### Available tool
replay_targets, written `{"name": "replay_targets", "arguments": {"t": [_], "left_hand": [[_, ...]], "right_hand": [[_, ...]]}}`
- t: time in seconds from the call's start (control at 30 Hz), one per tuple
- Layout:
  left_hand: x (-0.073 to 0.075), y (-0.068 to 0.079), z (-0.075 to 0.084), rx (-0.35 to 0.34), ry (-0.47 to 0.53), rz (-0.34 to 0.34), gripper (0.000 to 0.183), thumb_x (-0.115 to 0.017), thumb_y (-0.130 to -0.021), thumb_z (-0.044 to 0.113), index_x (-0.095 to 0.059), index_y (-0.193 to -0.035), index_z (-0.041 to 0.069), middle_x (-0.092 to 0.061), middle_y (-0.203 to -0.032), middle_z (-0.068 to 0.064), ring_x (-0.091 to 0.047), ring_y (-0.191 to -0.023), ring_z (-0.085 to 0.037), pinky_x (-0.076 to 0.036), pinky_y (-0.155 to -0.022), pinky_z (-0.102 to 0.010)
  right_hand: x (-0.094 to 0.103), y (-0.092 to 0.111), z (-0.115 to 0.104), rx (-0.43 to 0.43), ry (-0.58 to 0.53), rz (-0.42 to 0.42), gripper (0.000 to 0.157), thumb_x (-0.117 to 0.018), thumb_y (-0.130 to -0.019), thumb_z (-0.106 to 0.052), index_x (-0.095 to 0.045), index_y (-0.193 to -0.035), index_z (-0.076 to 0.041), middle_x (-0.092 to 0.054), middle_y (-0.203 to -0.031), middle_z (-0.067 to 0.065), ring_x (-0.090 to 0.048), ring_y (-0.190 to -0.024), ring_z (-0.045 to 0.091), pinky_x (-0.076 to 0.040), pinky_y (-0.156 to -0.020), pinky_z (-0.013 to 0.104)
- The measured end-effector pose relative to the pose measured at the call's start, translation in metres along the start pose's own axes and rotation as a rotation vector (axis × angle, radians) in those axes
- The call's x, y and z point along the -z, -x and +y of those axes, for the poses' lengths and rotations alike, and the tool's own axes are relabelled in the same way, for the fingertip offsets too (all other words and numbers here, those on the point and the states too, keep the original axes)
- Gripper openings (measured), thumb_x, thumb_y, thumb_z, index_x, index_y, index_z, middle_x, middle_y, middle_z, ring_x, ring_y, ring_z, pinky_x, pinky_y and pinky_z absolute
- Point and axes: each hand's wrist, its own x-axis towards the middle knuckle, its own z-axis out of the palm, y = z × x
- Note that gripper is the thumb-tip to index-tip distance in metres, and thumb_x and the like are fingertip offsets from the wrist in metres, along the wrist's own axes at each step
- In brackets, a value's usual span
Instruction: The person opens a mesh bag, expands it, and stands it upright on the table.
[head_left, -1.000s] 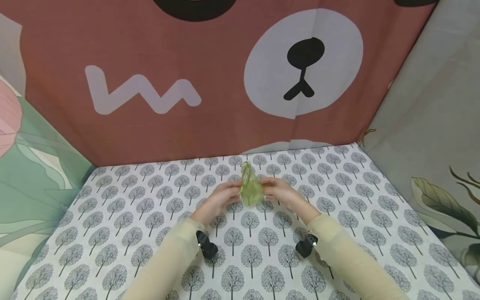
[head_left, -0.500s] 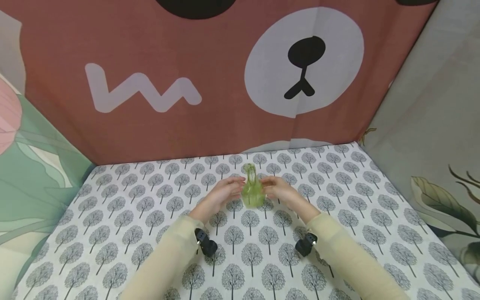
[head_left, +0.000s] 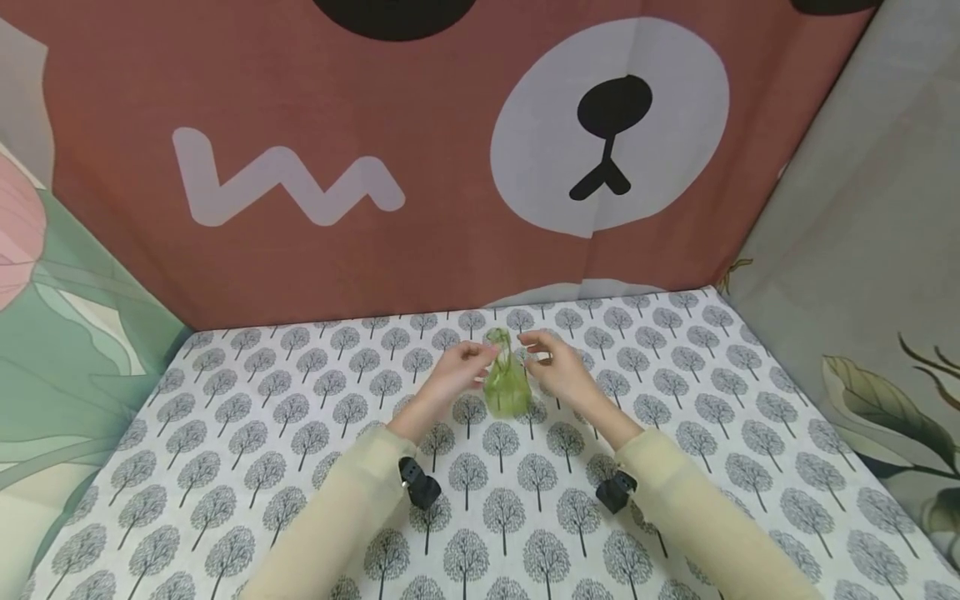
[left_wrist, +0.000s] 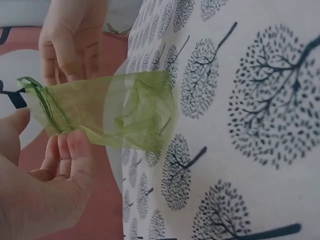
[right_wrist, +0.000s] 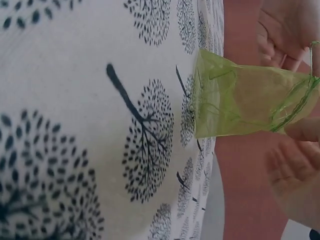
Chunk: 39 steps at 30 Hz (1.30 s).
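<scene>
A translucent green drawstring pouch (head_left: 507, 390) of thin mesh stands upright on the cloth between both hands. Its green cords (left_wrist: 49, 107) run across the gathered top. At the pouch's left edge is my left hand (head_left: 456, 372); in the left wrist view its fingertips touch the mesh near the cords, thumb held apart. My right hand (head_left: 561, 375) is at the opposite side, fingers bent and parted. In the right wrist view its thumb (right_wrist: 304, 129) lies against the pouch's edge, below the cords, with the other fingers away from it. No contents show through the mesh.
The table is covered with a white cloth (head_left: 262, 473) printed with dark trees. Behind it hangs a red-brown bear-print curtain (head_left: 442, 250). Leaf-patterned curtains close off the left (head_left: 82, 333) and right (head_left: 862, 250). A small black camera (head_left: 422, 486) sits at each wrist.
The pouch has shifted slightly right and nearer, and its top has changed shape. Both hands have moved up toward its neck, and the right hand's fingers have parted.
</scene>
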Motion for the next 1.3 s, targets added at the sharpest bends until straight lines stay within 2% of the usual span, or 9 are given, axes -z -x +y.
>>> {"name": "replay_targets", "arguments": {"t": [0.23,0.37,0.47,0.6,0.8,1.0,1.13,1.23,1.3], "left_hand": [[-0.002,0.004,0.005,-0.023,-0.004,0.005,0.036,-0.060,-0.093,0.022,-0.053,-0.118,-0.002,-0.065,-0.108,-0.019,-0.063,-0.079,-0.017,-0.060,-0.085,-0.039],[-0.003,0.006,0.006,-0.051,-0.016,0.029,0.032,-0.061,-0.091,0.015,-0.053,-0.117,-0.002,-0.066,-0.104,-0.020,-0.065,-0.077,-0.023,-0.061,-0.080,-0.037],[-0.002,0.007,0.006,-0.076,-0.040,0.053,0.031,-0.063,-0.090,0.014,-0.053,-0.116,-0.002,-0.067,-0.101,-0.019,-0.066,-0.085,-0.032,-0.061,-0.075,-0.031],[-0.002,0.010,0.006,-0.125,-0.101,0.086,0.030,-0.064,-0.090,0.015,-0.054,-0.114,0.000,-0.067,-0.099,-0.016,-0.065,-0.084,-0.029,-0.059,-0.069,-0.025],[-0.002,0.016,0.004,-0.213,-0.254,0.121,0.028,-0.061,-0.090,0.015,-0.054,-0.115,0.005,-0.067,-0.096,-0.012,-0.062,-0.078,-0.021,-0.052,-0.060,-0.022],[0.000,0.022,-0.001,-0.425,-0.537,0.128,0.022,-0.055,-0.089,0.009,-0.061,-0.110,0.006,-0.064,-0.090,-0.007,-0.059,-0.076,-0.014,-0.050,-0.059,-0.019],[0.002,0.026,-0.003,-0.593,-0.738,0.102,0.023,-0.054,-0.091,0.012,-0.066,-0.110,0.008,-0.063,-0.112,-0.010,-0.061,-0.077,-0.015,-0.046,-0.053,-0.012],[0.007,0.026,-0.003,-0.743,-0.896,0.057,0.024,-0.054,-0.092,0.015,-0.068,-0.111,0.011,-0.057,-0.132,-0.009,-0.062,-0.080,-0.013,-0.044,-0.049,-0.009],[0.011,0.026,-0.003,-0.852,-1.012,0.024,0.023,-0.055,-0.092,0.016,-0.069,-0.110,0.012,-0.056,-0.136,-0.008,-0.065,-0.089,-0.014,-0.052,-0.059,-0.012]], "right_hand": [[0.002,0.005,-0.002,0.360,0.271,0.076,0.038,-0.061,-0.085,0.004,-0.060,-0.122,-0.002,-0.062,-0.125,0.016,-0.058,-0.115,0.032,-0.052,-0.099,0.045],[0.003,0.006,0.001,0.549,0.426,0.081,0.037,-0.062,-0.084,0.003,-0.061,-0.120,-0.004,-0.063,-0.125,0.012,-0.059,-0.116,0.030,-0.050,-0.103,0.044],[0.003,0.006,0.001,0.618,0.511,0.050,0.041,-0.061,-0.083,0.005,-0.060,-0.123,-0.005,-0.060,-0.130,0.012,-0.059,-0.117,0.029,-0.051,-0.102,0.041],[0.002,0.007,0.001,0.624,0.561,0.006,0.042,-0.060,-0.084,0.005,-0.059,-0.125,-0.006,-0.057,-0.136,0.011,-0.058,-0.119,0.028,-0.050,-0.103,0.040],[0.003,0.008,0.003,0.693,0.550,0.025,0.022,-0.069,-0.082,-0.006,-0.065,-0.103,-0.010,-0.064,-0.126,0.010,-0.063,-0.111,0.025,-0.053,-0.100,0.038],[0.002,0.010,0.005,0.768,0.541,0.030,0.016,-0.068,-0.083,-0.005,-0.060,-0.097,-0.007,-0.072,-0.103,0.008,-0.069,-0.083,0.015,-0.058,-0.070,0.016],[0.002,0.010,0.006,0.800,0.577,0.043,0.014,-0.065,-0.085,-0.005,-0.058,-0.097,-0.006,-0.069,-0.084,0.002,-0.062,-0.069,0.009,-0.053,-0.061,0.010],[0.002,0.010,0.007,0.808,0.593,0.047,0.012,-0.064,-0.086,-0.006,-0.058,-0.095,-0.008,-0.066,-0.080,-0.001,-0.059,-0.067,0.007,-0.051,-0.059,0.010],[0.003,0.009,0.007,0.810,0.591,0.040,0.012,-0.064,-0.085,-0.006,-0.058,-0.096,-0.008,-0.067,-0.082,0.000,-0.061,-0.070,0.007,-0.053,-0.062,0.010]]}}
